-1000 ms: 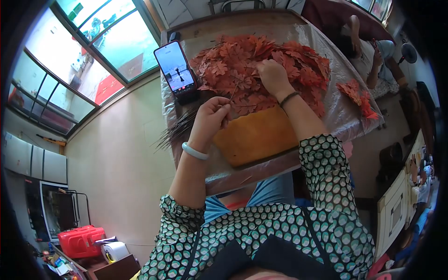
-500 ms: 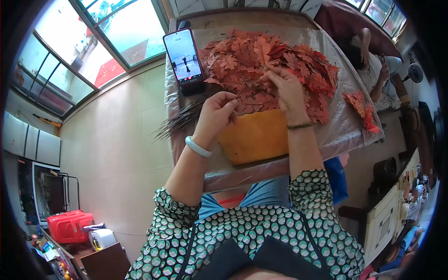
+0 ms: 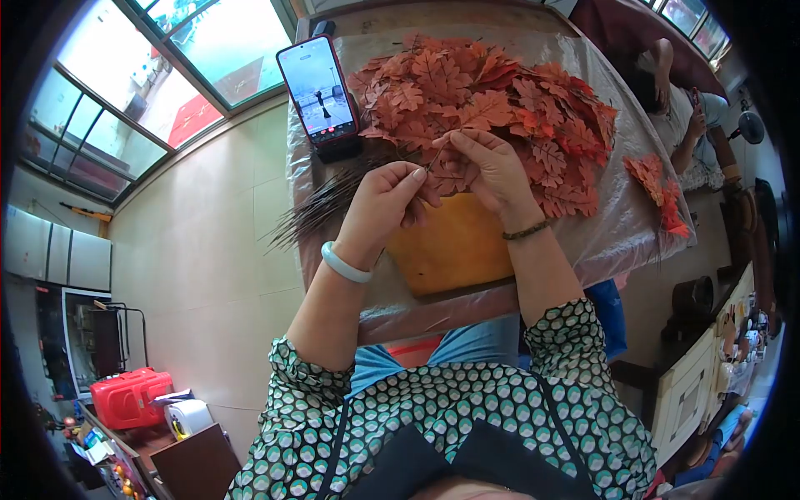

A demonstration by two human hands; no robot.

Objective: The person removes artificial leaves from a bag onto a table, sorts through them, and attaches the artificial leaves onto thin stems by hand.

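My left hand [image 3: 385, 200], with a pale bangle at the wrist, is closed in a pinch on a thin brown stem [image 3: 435, 157]. My right hand [image 3: 492, 171] meets it from the right, thumb and finger pinched on the base of a reddish oak leaf [image 3: 486, 110]. The fingertips are close together, and the exact join between leaf and stem is too small to make out. Behind both hands spreads a heap of red-orange artificial oak leaves [image 3: 417, 92]. A bundle of thin dark stems [image 3: 321, 204] lies left of my left hand. Below the hands is a yellow-orange pad [image 3: 450, 250].
A phone [image 3: 317, 87] stands propped at the table's left. Clear plastic sheeting [image 3: 621, 212] covers the table. A small leaf spray [image 3: 658, 192] lies at the right edge. Beyond it sits another person [image 3: 687, 125]. A red case [image 3: 129, 398] is on the lower left.
My right hand has moved left and slightly down, bringing its fingertips near my left hand's. The left hand has shifted slightly right. The whole view has tilted a little.
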